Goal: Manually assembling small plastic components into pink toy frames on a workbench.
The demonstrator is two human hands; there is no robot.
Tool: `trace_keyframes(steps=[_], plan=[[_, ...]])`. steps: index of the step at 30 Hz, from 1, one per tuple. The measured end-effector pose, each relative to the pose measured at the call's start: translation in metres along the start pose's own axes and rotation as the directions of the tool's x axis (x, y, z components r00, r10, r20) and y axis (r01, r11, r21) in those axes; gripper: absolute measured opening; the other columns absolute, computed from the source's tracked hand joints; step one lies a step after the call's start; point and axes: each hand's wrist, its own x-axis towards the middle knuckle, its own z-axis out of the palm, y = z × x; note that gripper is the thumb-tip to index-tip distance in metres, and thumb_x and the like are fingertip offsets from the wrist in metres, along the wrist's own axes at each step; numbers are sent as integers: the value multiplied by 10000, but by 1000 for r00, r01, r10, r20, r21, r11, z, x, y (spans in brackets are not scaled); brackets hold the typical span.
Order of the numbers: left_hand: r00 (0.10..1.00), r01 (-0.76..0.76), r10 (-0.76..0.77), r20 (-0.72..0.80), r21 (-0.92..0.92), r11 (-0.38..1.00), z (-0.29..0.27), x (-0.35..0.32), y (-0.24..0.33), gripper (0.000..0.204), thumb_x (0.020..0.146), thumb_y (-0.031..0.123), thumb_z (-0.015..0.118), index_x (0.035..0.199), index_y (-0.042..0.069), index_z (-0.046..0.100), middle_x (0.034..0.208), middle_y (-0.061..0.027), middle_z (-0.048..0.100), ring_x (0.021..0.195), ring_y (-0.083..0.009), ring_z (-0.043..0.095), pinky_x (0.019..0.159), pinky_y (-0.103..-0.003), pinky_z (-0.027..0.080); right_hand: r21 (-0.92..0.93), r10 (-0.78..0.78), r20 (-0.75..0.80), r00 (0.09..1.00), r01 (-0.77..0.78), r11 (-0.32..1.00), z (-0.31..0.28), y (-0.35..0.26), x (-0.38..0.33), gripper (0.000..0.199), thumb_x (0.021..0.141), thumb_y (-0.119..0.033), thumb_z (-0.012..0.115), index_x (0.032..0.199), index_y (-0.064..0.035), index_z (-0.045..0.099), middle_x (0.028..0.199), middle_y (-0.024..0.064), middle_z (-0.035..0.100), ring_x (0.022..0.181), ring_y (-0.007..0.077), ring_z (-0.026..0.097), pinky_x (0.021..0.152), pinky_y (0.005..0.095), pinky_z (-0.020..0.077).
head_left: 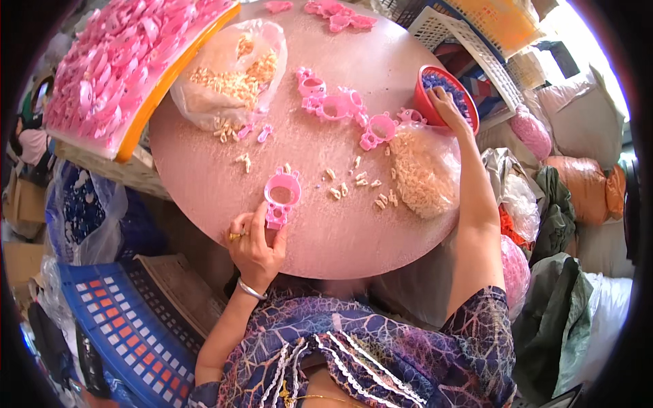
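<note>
One fisheye view looks steeply down from the wearer's head, on the near side of the round table [360, 238], facing across it, near enough for it to fill the upper middle

A round tabletop [333, 255] in dull pink, its surface speckled, carries everything here. At the upper left a clear plastic bag [194, 58] of small cream pieces slumps open, with a little heap [224, 129] of the same pieces spilled just beside it. Two small pink parts [264, 133] lie near that heap. A curving row of pink ring-shaped parts [358, 103] (some seem to touch) crosses the middle toward the right. There a second bag [425, 173], packed with cream pieces, sits close to a red bowl [423, 109] of blue bits [433, 81]. Loose cream pieces [335, 194] dot the centre; flat pink parts [340, 15] lie at the far edge.
</note>
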Motion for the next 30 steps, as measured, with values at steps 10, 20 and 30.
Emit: trace_keyframes(steps=[10, 20, 30], plan=[[999, 31, -32, -28, -35, 999, 3, -2, -3, 572, 754, 231, 800, 1268, 68, 607, 966, -112, 674, 1002, -301, 601, 899, -451, 404, 225, 376, -78, 923, -351, 909, 8, -1, 14, 441, 1005, -373, 465, 1081, 3, 683, 946, 282, 673, 913, 459, 652, 864, 499, 505], [998, -2, -4, -55, -99, 995, 5, -2, 0, 575, 736, 203, 813, 1255, 62, 610, 919, -90, 672, 970, -283, 607, 892, -427, 406, 295, 605, -516, 607, -537, 790, 3, 51, 0, 450, 1009, -276, 322, 822, -63, 671, 871, 214, 724, 781, 380, 705, 742, 475, 552], [998, 5, -10, -68, -80, 997, 5, 1, -1, 611, 729, 222, 825, 1274, 58, 602, 893, -82, 686, 967, -255, 615, 900, -417, 397, 155, -55, -373, 926, 121, 980, 15, -239, -11, 149, 963, -139, 561, 849, -64, 621, 747, 92, 638, 661, 241, 624, 600, 362, 509]])
